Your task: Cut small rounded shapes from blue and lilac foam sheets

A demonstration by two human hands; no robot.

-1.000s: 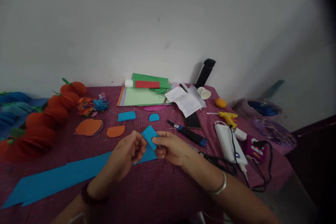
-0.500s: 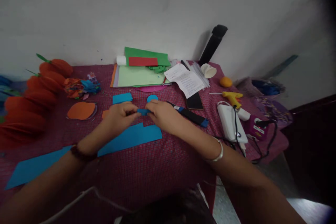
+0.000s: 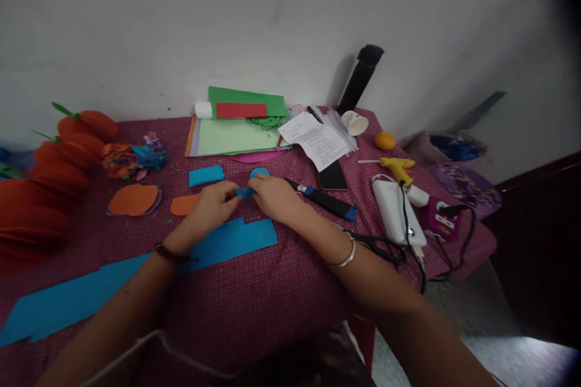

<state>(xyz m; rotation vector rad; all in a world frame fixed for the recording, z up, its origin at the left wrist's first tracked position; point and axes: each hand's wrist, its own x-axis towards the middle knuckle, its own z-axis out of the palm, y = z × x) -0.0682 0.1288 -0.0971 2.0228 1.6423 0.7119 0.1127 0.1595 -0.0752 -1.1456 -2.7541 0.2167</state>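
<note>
A small piece of blue paper (image 3: pixel 245 193) is pinched between both hands above the table. My left hand (image 3: pixel 214 204) has its fingers closed on the left end of it, and my right hand (image 3: pixel 275 196) grips the right end. Under and beside the wrists lie long blue paper strips (image 3: pixel 245 239). Just beyond the fingers are a stack of blue rectangles (image 3: pixel 206 175) and a round blue piece (image 3: pixel 259 173). An orange paper cutout (image 3: pixel 184 204) shows to the left of my left hand.
Right of the hands lie a utility knife (image 3: pixel 327 201), scissors (image 3: pixel 376 245), a phone (image 3: pixel 332 175), a yellow glue gun (image 3: pixel 398 168) and a white power bank (image 3: pixel 399 211) with cables. Paper pumpkins (image 3: pixel 59 175) line the left. Paper sheets (image 3: pixel 236 136) and a black bottle (image 3: pixel 361 78) are by the wall.
The view has shifted slightly, bringing more of the scissors into sight. Both hands still pinch the blue paper, and my forearms sit a little closer together.
</note>
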